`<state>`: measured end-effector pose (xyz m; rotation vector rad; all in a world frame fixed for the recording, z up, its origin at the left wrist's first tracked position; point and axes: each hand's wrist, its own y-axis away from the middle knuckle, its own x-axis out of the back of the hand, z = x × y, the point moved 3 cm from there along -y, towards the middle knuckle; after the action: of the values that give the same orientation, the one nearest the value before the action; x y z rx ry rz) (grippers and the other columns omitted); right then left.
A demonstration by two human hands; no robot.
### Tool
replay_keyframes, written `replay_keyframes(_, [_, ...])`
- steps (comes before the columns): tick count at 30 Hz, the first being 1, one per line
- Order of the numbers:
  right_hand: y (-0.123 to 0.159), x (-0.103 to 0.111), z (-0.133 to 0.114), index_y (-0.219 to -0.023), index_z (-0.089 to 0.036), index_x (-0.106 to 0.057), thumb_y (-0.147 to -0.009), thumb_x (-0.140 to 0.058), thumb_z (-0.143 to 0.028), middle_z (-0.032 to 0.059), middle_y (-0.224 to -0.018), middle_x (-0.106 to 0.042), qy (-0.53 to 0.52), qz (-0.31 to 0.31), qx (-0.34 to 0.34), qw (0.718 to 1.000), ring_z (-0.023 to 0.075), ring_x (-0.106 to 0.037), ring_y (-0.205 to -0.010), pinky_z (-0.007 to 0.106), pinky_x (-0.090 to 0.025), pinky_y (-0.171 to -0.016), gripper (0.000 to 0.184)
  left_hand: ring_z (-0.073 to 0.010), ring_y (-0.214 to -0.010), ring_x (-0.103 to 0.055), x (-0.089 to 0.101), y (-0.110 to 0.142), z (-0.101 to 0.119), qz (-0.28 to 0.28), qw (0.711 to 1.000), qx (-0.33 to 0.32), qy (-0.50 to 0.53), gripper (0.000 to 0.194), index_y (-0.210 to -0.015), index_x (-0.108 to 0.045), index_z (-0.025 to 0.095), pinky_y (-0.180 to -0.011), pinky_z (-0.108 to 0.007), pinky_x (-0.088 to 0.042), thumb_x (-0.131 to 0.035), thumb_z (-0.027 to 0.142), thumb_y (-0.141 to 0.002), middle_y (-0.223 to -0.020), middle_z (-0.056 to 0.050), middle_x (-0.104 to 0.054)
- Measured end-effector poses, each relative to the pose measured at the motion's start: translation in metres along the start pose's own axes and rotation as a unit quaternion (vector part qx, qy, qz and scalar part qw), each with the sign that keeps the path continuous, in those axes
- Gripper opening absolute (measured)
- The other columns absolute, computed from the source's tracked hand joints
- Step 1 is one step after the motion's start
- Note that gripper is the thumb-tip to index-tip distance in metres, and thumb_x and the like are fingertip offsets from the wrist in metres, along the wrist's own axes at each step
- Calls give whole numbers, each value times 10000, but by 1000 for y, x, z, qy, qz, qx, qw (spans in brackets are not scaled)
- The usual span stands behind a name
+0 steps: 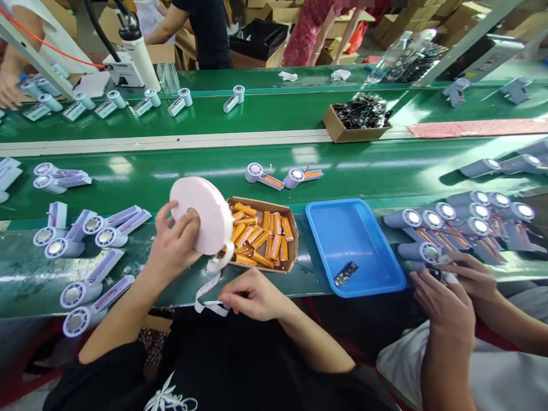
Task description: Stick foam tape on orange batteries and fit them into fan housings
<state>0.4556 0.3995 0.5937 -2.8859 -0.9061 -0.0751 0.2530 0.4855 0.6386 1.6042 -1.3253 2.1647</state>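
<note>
My left hand (175, 237) grips a large white roll of tape (203, 211) by its centre hole, tilted above the bench. A narrow strip (205, 294) hangs from the roll and loops down towards me. My right hand (252, 295) is pinched at the strip's loose end, close to the bench's front edge; a thin shiny edge shows at the fingertips, too small to name. Just behind both hands sits a cardboard box (291, 251) of orange-wrapped battery cells (257, 234). Several lilac fan housings (71, 294) lie left of my left arm.
A blue tray (314, 228) holds a small dark circuit board (346, 274). To the right, a co-worker's hands (449, 291) work beside more fan housings (477, 225). Two housings (295, 178) lie on the green belt (180, 194). Farther back stands a box of black parts (362, 114).
</note>
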Motion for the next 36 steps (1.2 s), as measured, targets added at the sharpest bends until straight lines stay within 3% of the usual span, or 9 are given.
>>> replay_keyframes(6, [-6,18,2,-1066,-195,-740,-907,-747,-664,-20,-632,-672,32,137,-53,989,125,-550,-498,231,-414,-485,496,-390,-1454,-450,5,32,2,5,997,47,-62,663,-1348,-597,338,-1110,-562,-515,-777,84,-762,-1206,-80,-731])
replay_keyframes(9, [-11,15,-12,-808,-197,-708,-1063,-587,-486,6,-615,-656,119,59,-18,991,125,-566,-538,246,-430,-557,404,-381,-1439,-445,13,36,9,44,995,66,-64,680,-1353,-599,348,-1137,-565,-481,-782,78,-756,-1191,-78,-727])
replay_keyframes(12, [-11,6,-17,-835,-199,-723,-1101,-521,-407,32,-699,-720,125,-4,44,991,134,-635,-613,251,-465,-624,393,-410,-1468,-389,22,36,5,96,985,127,-65,722,-1394,-586,321,-1106,-568,-492,-779,83,-741,-1232,-111,-700])
replay_keyframes(18, [-10,16,-13,-1039,-199,-705,-897,-757,-702,-7,-678,-703,63,152,11,986,129,-597,-539,237,-418,-514,524,-386,-1451,-395,15,44,11,78,990,55,-101,654,-1325,-643,368,-1128,-567,-465,-796,72,-763,-1137,-75,-713])
replay_keyframes(22, [-12,-11,-6,-814,-196,-700,-1103,-527,-452,19,-648,-669,155,22,12,988,132,-599,-583,254,-435,-594,423,-376,-1405,-454,16,45,14,93,988,96,-77,695,-1356,-589,369,-1123,-585,-475,-795,69,-763,-1178,-75,-688])
replay_keyframes(26, [-10,-31,19,-808,-190,-749,-1042,-679,-426,25,-674,-717,285,-129,15,950,148,-641,-579,254,-433,-571,340,-388,-1387,-475,24,45,2,100,972,212,29,727,-1400,-515,336,-1163,-636,-435,-880,246,-777,-1294,-97,-655])
replay_keyframes(29, [-19,2,19,-1058,-198,-802,-1008,-738,-443,44,-833,-793,296,-75,61,950,171,-724,-709,251,-538,-671,259,-382,-1400,-466,20,50,-2,76,965,244,58,713,-1387,-527,313,-1196,-609,-407,-899,315,-779,-1305,-99,-648])
replay_keyframes(32, [-41,54,5,-1329,-187,-739,-1068,-585,-171,127,-1251,-789,393,58,98,912,241,-734,-1119,362,-576,-1002,304,-389,-1413,-451,6,55,1,55,971,228,54,735,-1375,-544,298,-1194,-590,-404,-896,249,-732,-1325,-101,-646])
replay_keyframes(36, [-81,77,6,-1326,-210,-752,-1022,-584,-66,129,-1446,-705,561,-46,85,822,322,-604,-1361,503,-516,-1135,376,-393,-1412,-442,-17,49,10,-6,980,183,74,712,-1360,-548,280,-1172,-588,-420,-834,156,-719,-1377,-111,-659])
